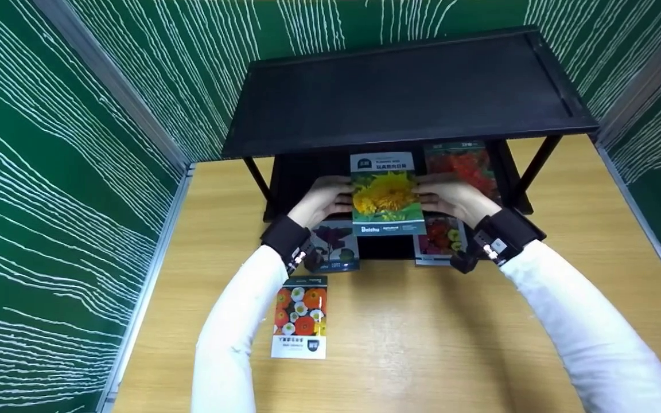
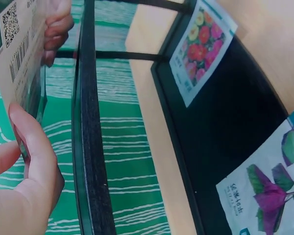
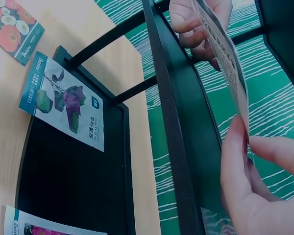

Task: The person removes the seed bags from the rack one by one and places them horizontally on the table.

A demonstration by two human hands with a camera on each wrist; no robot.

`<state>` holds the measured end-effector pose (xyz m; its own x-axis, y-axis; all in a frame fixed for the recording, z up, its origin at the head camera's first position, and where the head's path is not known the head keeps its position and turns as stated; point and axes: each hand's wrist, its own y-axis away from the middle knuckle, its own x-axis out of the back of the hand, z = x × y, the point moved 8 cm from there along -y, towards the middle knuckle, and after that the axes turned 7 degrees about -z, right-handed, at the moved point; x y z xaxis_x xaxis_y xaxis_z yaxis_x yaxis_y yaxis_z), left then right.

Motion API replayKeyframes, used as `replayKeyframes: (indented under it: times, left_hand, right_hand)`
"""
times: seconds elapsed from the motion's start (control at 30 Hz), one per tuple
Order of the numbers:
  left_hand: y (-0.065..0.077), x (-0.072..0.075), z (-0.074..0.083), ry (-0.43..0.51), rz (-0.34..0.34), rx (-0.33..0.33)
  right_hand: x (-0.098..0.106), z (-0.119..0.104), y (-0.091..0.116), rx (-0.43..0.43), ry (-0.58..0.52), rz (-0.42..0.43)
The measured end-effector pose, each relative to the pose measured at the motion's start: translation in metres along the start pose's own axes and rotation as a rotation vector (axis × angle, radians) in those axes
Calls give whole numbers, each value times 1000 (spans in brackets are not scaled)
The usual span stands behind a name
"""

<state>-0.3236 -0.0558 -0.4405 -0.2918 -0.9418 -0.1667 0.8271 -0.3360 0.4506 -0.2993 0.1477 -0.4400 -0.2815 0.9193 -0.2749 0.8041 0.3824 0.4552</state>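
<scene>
Both hands hold a seed packet (image 1: 387, 195) with a yellow sunflower-like bloom, in front of the black shelf's middle tier. My left hand (image 1: 326, 199) pinches one side edge between thumb and fingers, and my right hand (image 1: 452, 198) pinches the opposite edge. From the left wrist, the packet's printed back (image 2: 19, 61) with a barcode shows. A red-flower packet (image 1: 463, 169) lies on the tier behind my right hand. Down on the bottom tier are a purple-leaf packet (image 3: 68, 100) and a packet of mixed pink and red flowers (image 2: 200, 51).
The black shelf (image 1: 411, 92) has a broad top board that overhangs the lower tiers. A packet with orange and white flowers (image 1: 300, 318) lies on the wooden table (image 1: 399, 344), front left. Green panels with white lines (image 1: 38, 172) enclose the table on three sides.
</scene>
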Motion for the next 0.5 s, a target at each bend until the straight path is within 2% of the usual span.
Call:
replayKeyframes:
  times: [0.13, 0.4, 0.5]
  left_hand:
    - [5, 1, -3, 11, -15, -1]
    - [16, 2, -6, 25, -48, -6]
    - [19, 3, -9, 26, -54, 0]
  right_hand:
    - [-3, 3, 2, -7, 23, -3]
    - [-12, 7, 9, -3, -42, -42]
    - [-15, 9, 12, -1, -35, -52]
